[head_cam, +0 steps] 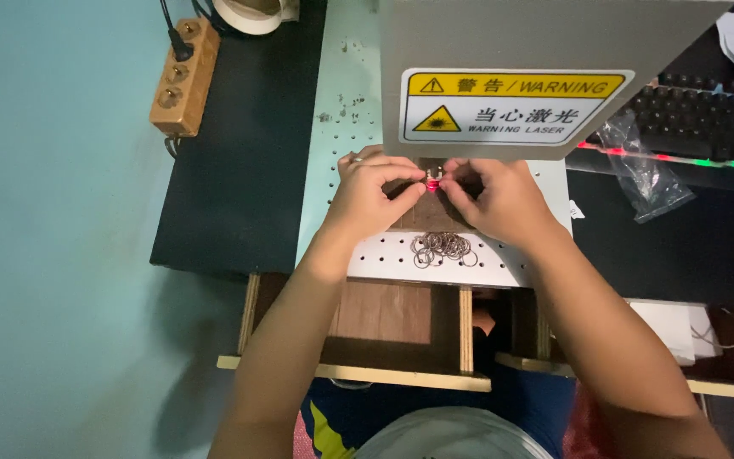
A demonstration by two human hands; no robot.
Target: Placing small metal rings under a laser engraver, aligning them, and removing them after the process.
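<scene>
**Both hands pinch a small ring under the laser head**

I see a small metal ring [433, 178] held between my two hands, with a red glow on it, right below the front edge of the grey laser head [545, 51]. The ring is too small for me to tell which way its long axis runs; it seems to stand on edge rather than lie flat. My left hand [375, 197] closes on it from one side with thumb and forefinger, and my right hand [494, 200] does the same from the other, the fingertips of both almost meeting at the ring. The left hand wears a band on one finger.

Under the grip lies a dark brown wooden block [431, 219], resting on the white perforated plate [503, 268]. Just nearer to me than the grip, on that plate, sits a loose pile of metal rings [443, 248], overlapping one another.

Off to the right-hand side of the grip, on the black surface, a clear plastic bag [647, 174] lies crumpled; I cannot make out what it holds. Beyond it is a keyboard [707, 127] with coloured lights along its edge. Well off to the left-hand side, a wooden power strip [182, 78] with one plug in it lies on a black mat [231, 170].
</scene>
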